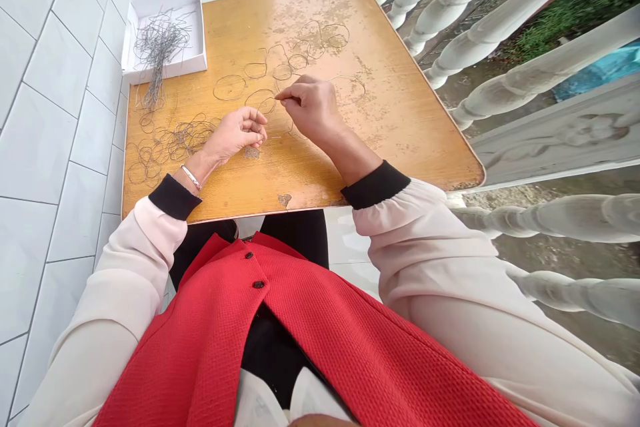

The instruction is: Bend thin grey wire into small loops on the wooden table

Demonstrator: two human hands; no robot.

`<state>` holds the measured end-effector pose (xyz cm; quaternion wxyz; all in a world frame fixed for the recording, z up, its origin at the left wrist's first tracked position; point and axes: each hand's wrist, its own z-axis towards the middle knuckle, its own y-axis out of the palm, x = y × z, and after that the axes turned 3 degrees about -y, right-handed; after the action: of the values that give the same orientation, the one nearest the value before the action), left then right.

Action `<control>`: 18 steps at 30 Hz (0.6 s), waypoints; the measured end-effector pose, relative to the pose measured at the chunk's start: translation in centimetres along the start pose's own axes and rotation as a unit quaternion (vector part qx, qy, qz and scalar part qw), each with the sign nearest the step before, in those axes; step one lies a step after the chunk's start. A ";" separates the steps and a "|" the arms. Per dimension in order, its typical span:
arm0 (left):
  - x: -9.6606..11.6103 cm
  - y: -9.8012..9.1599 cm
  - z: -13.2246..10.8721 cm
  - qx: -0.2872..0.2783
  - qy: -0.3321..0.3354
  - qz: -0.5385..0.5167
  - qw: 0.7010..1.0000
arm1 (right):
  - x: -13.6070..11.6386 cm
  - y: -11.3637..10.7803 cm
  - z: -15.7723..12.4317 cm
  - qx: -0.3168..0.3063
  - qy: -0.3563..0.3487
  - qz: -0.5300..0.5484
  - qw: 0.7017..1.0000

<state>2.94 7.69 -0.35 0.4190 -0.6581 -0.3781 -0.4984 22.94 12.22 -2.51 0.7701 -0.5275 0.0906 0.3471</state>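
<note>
My right hand (311,107) is closed in a pinch on a thin wire (273,105), which curves toward my left hand over the wooden table (400,127). Close by on the left, my left hand (239,131) has its fingers curled in toward the thumb; whatever lies between them is too small to make out. Just beyond both hands, a thin wire ring (250,94) lies partly behind the fingers. A tangled heap of wire rings (187,137) lies left of my left wrist. More single rings (229,87) are spread farther back on the tabletop.
At the far left corner, a white open box (200,33) holds a bundle of thin wires (163,40) that hangs over its front edge. A tiled wall (65,120) runs along the left. White balusters (465,47) line the right side.
</note>
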 end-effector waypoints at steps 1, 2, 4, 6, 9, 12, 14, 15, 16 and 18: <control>0.0 0.0 0.0 -0.001 -0.011 -0.005 1.000 | 0.0 0.1 0.0 -0.004 -0.001 -0.004 1.000; 0.0 0.0 -0.1 0.001 -0.025 -0.008 1.000 | 0.0 0.1 -0.1 -0.008 -0.003 -0.006 1.000; 0.2 0.0 -0.2 0.008 -0.059 0.000 0.998 | 0.0 0.3 -0.2 -0.014 -0.007 -0.010 1.000; 0.5 -0.2 -0.4 0.019 -0.087 0.027 0.996 | 0.0 0.4 -0.2 -0.022 -0.013 -0.011 1.000; 0.9 -0.7 -0.5 0.055 -0.081 0.102 0.990 | 0.3 0.7 -0.1 -0.033 -0.022 -0.021 0.999; 1.2 -1.2 -0.6 0.106 -0.032 0.216 0.970 | 0.9 1.2 0.2 -0.045 -0.033 -0.034 0.998; 1.2 -1.2 -0.7 0.114 0.009 0.294 0.949 | 1.3 1.6 0.5 -0.050 -0.042 -0.040 0.997; 1.2 -1.1 -0.7 0.109 0.031 0.330 0.937 | 1.5 1.7 0.6 -0.052 -0.044 -0.042 0.997; 1.1 -0.9 -0.8 0.097 0.053 0.365 0.925 | 1.7 1.9 0.7 -0.053 -0.046 -0.044 0.997; 0.9 -0.5 -0.9 0.069 0.085 0.429 0.897 | 1.8 2.1 0.8 -0.052 -0.046 -0.041 0.997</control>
<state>2.38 7.12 0.78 0.6668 -0.6811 -0.0555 -0.2973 22.81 14.14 -4.67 0.7583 -0.5537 0.0151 0.3436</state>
